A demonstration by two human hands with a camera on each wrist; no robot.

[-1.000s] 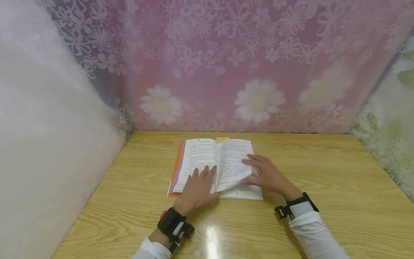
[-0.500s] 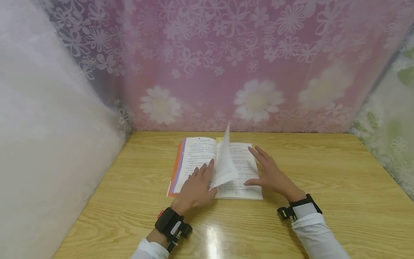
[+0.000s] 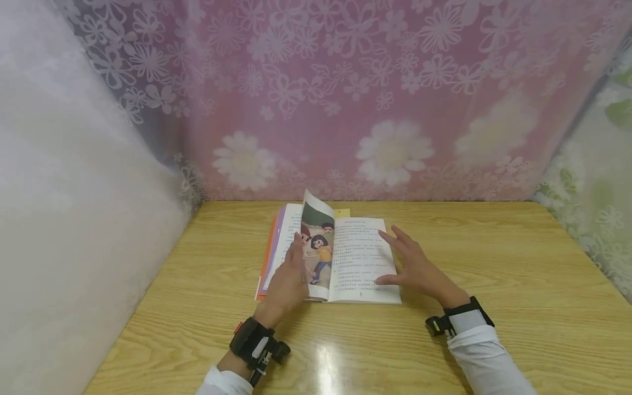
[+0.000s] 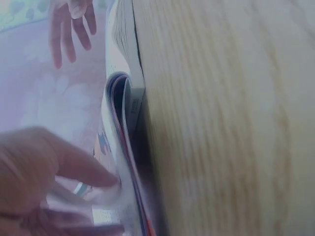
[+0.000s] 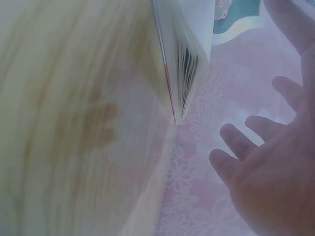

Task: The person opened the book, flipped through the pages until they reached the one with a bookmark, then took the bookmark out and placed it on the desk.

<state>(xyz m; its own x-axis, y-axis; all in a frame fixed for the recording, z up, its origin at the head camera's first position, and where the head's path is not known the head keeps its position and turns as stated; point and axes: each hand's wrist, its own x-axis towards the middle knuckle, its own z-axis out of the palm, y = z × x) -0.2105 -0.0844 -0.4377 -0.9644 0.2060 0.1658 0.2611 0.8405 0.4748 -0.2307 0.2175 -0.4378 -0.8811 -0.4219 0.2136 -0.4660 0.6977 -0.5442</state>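
An open book (image 3: 362, 258) lies on the wooden table, printed text on its right page. One leaf with a coloured cartoon picture (image 3: 320, 252) stands curled up near the fold, leaning to the left. My left hand (image 3: 286, 282) is on the left side of the book, its fingers extended along the edge of this leaf. In the left wrist view the thumb (image 4: 88, 169) lies close over the page, blurred. My right hand (image 3: 419, 269) hovers at the book's right edge, thumb and fingers spread and holding nothing; the right wrist view shows these fingers (image 5: 236, 142) apart from the pages.
Orange and purple borders (image 3: 266, 258) show along the book's left side. A small yellow tab (image 3: 342, 212) sticks out at its top. The wood-grain table (image 3: 494, 263) extends around the book, and a pink floral curtain (image 3: 316, 109) hangs behind it.
A leaf has swung from the right side over to the left, uncovering a picture and a new right page. My right hand released it; my left hand shifted left and tilted up.
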